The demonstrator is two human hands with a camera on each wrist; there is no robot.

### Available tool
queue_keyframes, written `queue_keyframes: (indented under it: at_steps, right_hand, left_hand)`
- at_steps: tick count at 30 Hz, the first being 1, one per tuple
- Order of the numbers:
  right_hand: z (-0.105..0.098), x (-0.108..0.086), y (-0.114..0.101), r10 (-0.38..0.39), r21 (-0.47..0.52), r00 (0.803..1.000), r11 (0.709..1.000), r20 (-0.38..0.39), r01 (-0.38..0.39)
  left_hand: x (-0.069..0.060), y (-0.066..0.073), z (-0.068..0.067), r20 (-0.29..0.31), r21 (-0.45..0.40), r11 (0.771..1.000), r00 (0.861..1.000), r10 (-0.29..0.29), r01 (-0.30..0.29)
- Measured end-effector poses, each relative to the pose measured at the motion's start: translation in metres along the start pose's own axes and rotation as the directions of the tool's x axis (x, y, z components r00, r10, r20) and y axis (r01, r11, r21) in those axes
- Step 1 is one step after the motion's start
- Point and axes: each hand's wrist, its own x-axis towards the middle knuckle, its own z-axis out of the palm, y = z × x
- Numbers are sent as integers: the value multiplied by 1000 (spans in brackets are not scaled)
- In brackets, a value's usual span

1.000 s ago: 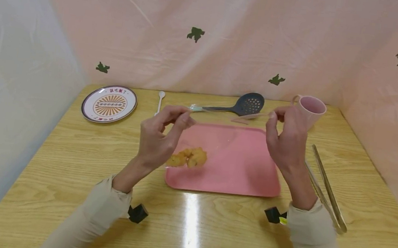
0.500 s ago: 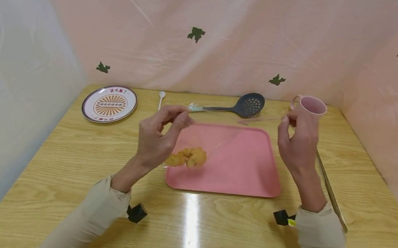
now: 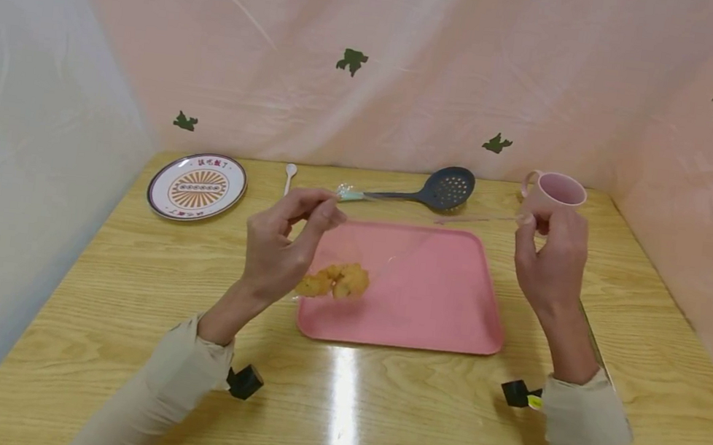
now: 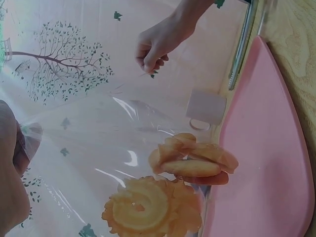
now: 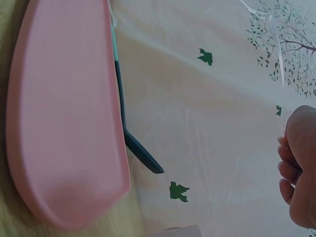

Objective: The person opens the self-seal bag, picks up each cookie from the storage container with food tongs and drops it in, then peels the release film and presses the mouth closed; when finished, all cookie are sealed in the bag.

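Note:
My left hand (image 3: 287,251) pinches the gathered top of a clear plastic bag (image 4: 79,158) between thumb and forefinger. Several golden, wavy-edged cookies (image 3: 337,279) sit in the bag's lower part, held up over the left side of the pink tray (image 3: 431,319). To the right, my right hand (image 3: 550,259) pinches the end of a thin, clear strip (image 5: 280,59) between thumb and fingertips. In the head view the strip trails leftward from those fingers, above the tray's far edge. Where its far end stops is hard to make out.
Behind the tray lies a dark skimmer (image 3: 449,189) with a mint handle. A pink mug (image 3: 554,190) stands beyond my right hand. A printed plate (image 3: 195,208) and small white spoon (image 3: 290,171) are at the back left. Tongs (image 4: 241,47) lie right of the tray, mostly behind my right arm.
My right hand has moved to the right with the strip, widening the distance between the hands. It now covers most of the tongs. My left hand and the bag have hardly moved.

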Motion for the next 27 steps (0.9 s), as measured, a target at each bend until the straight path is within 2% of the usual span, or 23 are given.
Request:
queue_keyframes:
  at_steps: [6,15,27]
  right_hand:
    - [-2,-3,7,59,-12,998,998,-20,-59]
    - [-7,-6,13,96,-36,995,995,-22,-97]
    - [-14,-10,23,85,-58,996,995,26,-83]
  left_hand:
    - [0,-1,0,3,5,1000,1000,0,0]
    - [-1,-1,-1,-3,4,1000,1000,2,-2]
    - [1,-1,0,-23,-22,1000,1000,15,-16]
